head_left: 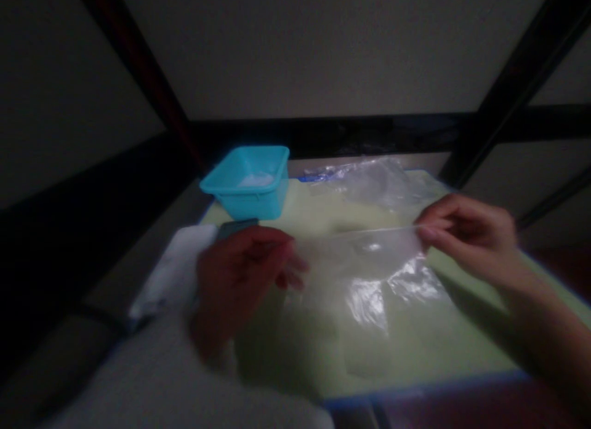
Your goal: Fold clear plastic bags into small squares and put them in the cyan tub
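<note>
A clear plastic bag (364,275) is stretched between my two hands above the pale yellow tabletop (314,204). My left hand (244,275) pinches one end of its upper edge, thumb against fingers, slightly smeared by motion. At the other end, my right hand (466,232) grips the edge between thumb and forefinger. The bag's lower part hangs down toward the surface, with bright glare on its creases. It looks flat, and I see nothing inside it.
A turquoise plastic basket (252,198) with something whitish inside stands at the back left. More clear plastic (378,180) lies crumpled at the back. White cloth-like material (170,263) covers the left side. Behind the table rises a wall (323,53) with dark beams.
</note>
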`<action>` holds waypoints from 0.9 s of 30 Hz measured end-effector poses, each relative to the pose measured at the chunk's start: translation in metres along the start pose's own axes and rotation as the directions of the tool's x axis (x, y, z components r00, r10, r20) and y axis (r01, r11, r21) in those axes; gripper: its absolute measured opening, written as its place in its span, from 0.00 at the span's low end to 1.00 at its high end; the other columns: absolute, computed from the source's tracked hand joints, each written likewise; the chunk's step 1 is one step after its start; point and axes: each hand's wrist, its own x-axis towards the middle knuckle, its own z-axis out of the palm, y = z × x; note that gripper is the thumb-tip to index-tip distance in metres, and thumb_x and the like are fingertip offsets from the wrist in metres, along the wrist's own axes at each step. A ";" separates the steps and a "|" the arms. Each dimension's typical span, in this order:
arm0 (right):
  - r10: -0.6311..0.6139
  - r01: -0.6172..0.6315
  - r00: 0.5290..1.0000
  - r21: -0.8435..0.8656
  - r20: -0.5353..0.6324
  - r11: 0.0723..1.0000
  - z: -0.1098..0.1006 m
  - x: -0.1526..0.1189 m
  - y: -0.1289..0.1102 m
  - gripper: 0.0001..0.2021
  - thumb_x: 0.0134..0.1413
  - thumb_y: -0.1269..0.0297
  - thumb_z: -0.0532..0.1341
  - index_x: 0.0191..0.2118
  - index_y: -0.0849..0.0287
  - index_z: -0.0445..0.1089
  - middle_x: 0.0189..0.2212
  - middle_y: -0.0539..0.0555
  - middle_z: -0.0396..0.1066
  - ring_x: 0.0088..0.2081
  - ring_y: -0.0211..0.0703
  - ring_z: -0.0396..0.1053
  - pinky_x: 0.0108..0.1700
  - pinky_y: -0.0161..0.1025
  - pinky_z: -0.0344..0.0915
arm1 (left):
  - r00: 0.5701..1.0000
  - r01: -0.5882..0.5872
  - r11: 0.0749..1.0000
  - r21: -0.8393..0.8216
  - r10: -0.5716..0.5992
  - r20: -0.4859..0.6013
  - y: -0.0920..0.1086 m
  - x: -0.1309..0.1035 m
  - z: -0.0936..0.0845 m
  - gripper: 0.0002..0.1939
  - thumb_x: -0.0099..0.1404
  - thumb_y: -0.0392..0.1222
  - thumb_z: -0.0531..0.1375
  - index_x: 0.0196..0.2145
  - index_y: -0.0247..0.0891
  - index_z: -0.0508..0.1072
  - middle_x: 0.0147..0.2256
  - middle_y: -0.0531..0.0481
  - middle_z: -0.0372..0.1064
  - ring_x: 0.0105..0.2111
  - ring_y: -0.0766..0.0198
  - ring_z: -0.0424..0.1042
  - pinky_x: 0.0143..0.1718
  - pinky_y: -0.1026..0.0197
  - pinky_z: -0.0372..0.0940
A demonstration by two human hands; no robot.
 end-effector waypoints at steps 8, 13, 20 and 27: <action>0.324 -0.355 0.925 0.144 0.199 0.924 0.007 0.012 0.031 0.12 0.51 0.55 0.64 0.29 0.58 0.66 0.17 0.45 0.66 0.18 0.33 0.65 0.19 0.31 0.63 | 0.942 0.330 0.941 -0.070 -0.324 0.082 -0.028 0.014 0.008 0.06 0.55 0.41 0.61 0.28 0.37 0.68 0.17 0.56 0.70 0.13 0.69 0.68 0.13 0.71 0.60; 0.501 -0.545 0.827 0.147 0.254 0.826 0.025 0.009 0.072 0.13 0.51 0.55 0.62 0.28 0.58 0.63 0.18 0.46 0.64 0.20 0.34 0.64 0.20 0.31 0.61 | 0.884 0.450 0.890 0.075 -0.456 0.105 -0.075 0.018 0.016 0.10 0.53 0.45 0.61 0.29 0.35 0.68 0.15 0.56 0.66 0.15 0.67 0.69 0.17 0.68 0.62; 0.506 -0.515 0.856 0.078 0.106 0.854 0.035 0.011 0.104 0.11 0.50 0.57 0.62 0.33 0.59 0.64 0.25 0.51 0.69 0.24 0.38 0.67 0.25 0.35 0.63 | 0.951 0.278 0.920 0.277 -0.303 0.052 -0.099 0.019 0.017 0.16 0.57 0.43 0.57 0.42 0.36 0.64 0.37 0.46 0.72 0.29 0.62 0.74 0.24 0.62 0.68; 0.179 -0.125 0.964 -0.261 0.197 0.957 0.023 0.005 0.091 0.10 0.58 0.66 0.53 0.42 0.61 0.67 0.38 0.57 0.73 0.38 0.44 0.71 0.38 0.41 0.66 | 0.976 -0.084 0.843 0.532 -0.039 0.216 -0.086 0.008 0.016 0.17 0.61 0.34 0.51 0.49 0.37 0.61 0.49 0.43 0.69 0.50 0.57 0.68 0.52 0.51 0.62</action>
